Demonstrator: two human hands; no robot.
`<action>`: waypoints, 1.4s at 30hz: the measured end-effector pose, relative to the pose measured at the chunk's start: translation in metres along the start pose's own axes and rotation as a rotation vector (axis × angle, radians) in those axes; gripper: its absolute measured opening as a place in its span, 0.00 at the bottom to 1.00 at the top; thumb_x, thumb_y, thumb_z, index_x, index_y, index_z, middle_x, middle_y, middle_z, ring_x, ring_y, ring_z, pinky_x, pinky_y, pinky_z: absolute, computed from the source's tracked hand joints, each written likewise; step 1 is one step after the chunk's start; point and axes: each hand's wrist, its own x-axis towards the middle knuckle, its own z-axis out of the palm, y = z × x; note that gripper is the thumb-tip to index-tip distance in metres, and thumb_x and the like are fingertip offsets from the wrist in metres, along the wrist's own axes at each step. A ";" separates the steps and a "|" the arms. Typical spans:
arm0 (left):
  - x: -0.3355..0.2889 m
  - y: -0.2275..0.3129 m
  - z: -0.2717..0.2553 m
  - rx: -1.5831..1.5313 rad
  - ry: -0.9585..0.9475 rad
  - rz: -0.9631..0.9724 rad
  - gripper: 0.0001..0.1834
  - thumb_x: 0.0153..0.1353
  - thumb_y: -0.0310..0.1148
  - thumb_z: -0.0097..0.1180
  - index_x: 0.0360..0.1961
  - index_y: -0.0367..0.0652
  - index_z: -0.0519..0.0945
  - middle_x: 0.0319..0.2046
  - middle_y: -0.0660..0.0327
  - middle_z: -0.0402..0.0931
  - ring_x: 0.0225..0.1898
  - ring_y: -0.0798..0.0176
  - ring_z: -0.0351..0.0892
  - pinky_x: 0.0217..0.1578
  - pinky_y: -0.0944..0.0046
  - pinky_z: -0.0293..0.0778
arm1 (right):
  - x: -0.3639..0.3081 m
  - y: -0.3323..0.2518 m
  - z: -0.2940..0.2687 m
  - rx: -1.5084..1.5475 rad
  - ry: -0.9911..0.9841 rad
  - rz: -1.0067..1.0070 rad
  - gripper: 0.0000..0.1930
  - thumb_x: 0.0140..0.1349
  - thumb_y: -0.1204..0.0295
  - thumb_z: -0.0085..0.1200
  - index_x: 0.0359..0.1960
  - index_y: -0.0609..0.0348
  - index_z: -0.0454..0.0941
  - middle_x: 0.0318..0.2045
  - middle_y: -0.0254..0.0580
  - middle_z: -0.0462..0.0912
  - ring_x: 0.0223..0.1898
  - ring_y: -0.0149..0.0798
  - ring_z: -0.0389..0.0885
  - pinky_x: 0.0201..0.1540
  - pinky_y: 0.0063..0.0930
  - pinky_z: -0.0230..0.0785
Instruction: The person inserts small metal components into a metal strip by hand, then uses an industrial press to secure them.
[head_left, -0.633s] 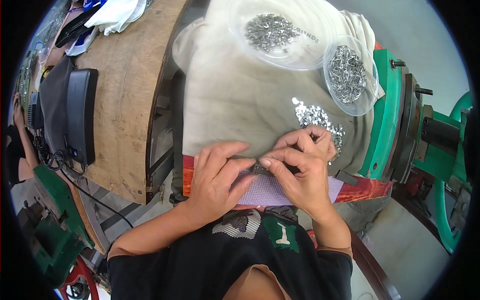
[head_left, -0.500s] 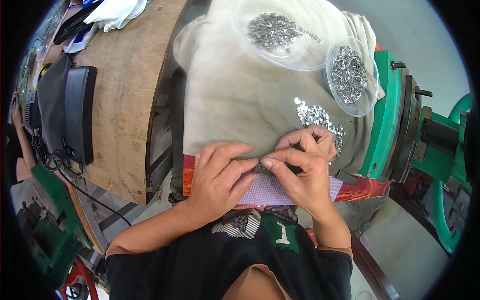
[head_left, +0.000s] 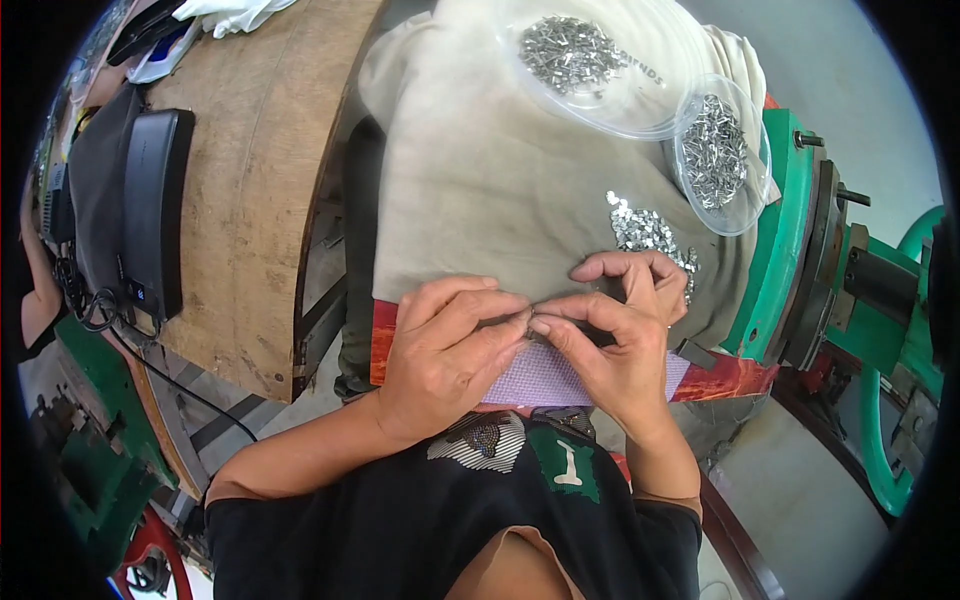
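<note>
Over the near edge of a beige cloth [head_left: 470,190], my left hand [head_left: 445,355] and my right hand [head_left: 625,345] meet fingertip to fingertip. Each is closed in a pinch, and whatever lies between the tips is too small to make out. Past my right hand lies a loose pile of small flat silvery metal pieces [head_left: 645,230], partly covered by its raised fingers. Farther off, a large clear plastic tub [head_left: 640,125] holds many short metal pins [head_left: 570,55]. Beside it a smaller clear tub [head_left: 757,190] contains similar pins [head_left: 714,150].
A purple woven mat [head_left: 550,380] lies under my hands on a red board [head_left: 725,380]. Green machinery [head_left: 765,240] borders the right side. At left, a wooden table [head_left: 240,180] carries a black power bank [head_left: 157,200] with a cable. Another person's arm [head_left: 40,290] shows at the far left.
My left fingers have moved slightly right and closed in more against my right fingertips. The whole view has shifted a little; the piles and tubs look the same.
</note>
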 end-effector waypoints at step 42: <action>0.001 -0.001 0.000 0.015 -0.004 0.010 0.17 0.43 0.23 0.71 0.38 0.41 0.86 0.41 0.62 0.83 0.47 0.53 0.77 0.50 0.57 0.73 | 0.000 0.004 -0.014 -0.093 -0.033 -0.008 0.10 0.46 0.58 0.72 0.27 0.44 0.88 0.38 0.25 0.73 0.50 0.44 0.63 0.53 0.43 0.47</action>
